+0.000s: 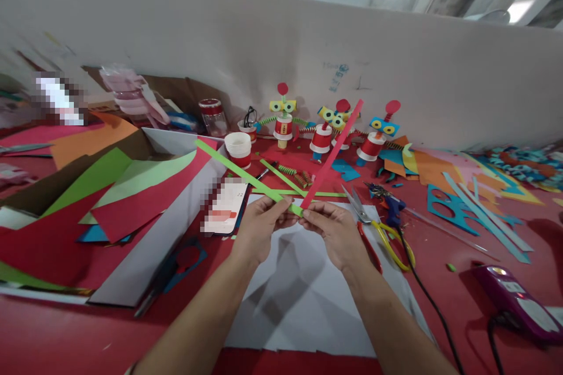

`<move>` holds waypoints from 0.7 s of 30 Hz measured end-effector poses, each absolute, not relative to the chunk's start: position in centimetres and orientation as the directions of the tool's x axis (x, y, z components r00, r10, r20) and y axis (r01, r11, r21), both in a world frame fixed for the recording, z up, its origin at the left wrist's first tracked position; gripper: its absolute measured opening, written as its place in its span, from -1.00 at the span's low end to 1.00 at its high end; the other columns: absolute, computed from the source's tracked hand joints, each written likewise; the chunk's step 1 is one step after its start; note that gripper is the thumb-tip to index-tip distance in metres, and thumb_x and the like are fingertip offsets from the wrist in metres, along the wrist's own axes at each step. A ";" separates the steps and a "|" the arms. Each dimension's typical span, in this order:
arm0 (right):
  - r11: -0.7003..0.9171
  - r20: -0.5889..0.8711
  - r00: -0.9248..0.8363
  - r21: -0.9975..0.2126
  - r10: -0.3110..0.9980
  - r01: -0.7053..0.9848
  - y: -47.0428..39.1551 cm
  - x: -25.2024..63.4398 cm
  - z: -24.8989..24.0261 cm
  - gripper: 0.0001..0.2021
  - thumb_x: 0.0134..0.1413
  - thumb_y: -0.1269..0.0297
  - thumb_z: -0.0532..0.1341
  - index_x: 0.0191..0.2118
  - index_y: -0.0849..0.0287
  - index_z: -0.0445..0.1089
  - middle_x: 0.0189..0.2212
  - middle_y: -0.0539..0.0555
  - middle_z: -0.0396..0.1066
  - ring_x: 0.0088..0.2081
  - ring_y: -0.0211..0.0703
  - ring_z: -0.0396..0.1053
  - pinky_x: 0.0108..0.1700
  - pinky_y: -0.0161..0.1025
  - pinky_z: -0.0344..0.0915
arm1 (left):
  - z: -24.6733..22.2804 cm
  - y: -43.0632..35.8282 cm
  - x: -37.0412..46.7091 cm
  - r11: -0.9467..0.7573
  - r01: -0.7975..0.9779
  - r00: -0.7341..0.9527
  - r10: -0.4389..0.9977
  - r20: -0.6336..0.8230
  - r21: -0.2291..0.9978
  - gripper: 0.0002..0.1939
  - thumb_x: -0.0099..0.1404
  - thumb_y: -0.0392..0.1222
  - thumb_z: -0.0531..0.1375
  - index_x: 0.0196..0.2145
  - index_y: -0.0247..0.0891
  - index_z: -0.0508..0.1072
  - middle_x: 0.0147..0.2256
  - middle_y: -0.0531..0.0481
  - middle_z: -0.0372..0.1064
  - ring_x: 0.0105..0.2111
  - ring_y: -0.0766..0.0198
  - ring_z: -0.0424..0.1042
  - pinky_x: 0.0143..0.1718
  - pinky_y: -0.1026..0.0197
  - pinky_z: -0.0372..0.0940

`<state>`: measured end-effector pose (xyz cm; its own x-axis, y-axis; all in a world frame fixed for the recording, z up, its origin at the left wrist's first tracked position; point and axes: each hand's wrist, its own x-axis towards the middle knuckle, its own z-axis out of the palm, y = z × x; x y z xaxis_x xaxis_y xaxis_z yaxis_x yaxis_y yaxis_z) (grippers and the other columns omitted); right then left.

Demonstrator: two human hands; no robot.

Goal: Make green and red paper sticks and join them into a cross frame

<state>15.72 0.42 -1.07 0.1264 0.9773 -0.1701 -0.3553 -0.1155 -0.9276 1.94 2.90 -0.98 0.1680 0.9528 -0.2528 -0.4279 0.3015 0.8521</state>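
Note:
My left hand (pixel 268 222) pinches a green paper strip (pixel 237 171) near its lower end; the strip slants up to the left. My right hand (pixel 329 227) grips the corner where a red paper strip (pixel 335 152) meets the green one, and the red strip points up to the right. Together the strips form a V above a white sheet (pixel 308 299). Whether they are glued at the corner I cannot tell. Just behind my hands lie another green strip (pixel 281 177) and folded paper springs (pixel 288 171).
Paper-cup figures (pixel 283 126) stand along the back wall. A box of coloured paper (pixel 176 217) and a phone (pixel 226 211) are on the left. Yellow-handled scissors (pixel 391 240), a blue glue gun (pixel 393 205) with its cable, and a purple device (pixel 519 304) lie on the right.

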 end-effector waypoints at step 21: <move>-0.110 -0.140 0.091 -0.955 0.986 -0.276 0.9 15.6 -2.2 -0.82 -0.33 0.23 0.44 -0.49 0.14 0.53 -0.55 -0.03 0.47 -0.47 -0.25 0.39 -0.26 -0.19 0.37 | -1.2 3.3 2.4 0.410 -0.413 0.143 0.911 -0.386 0.813 -0.87 -0.29 -0.32 0.36 -0.67 -0.31 0.50 -0.60 0.00 0.43 -0.54 0.33 0.37 -0.41 0.25 0.32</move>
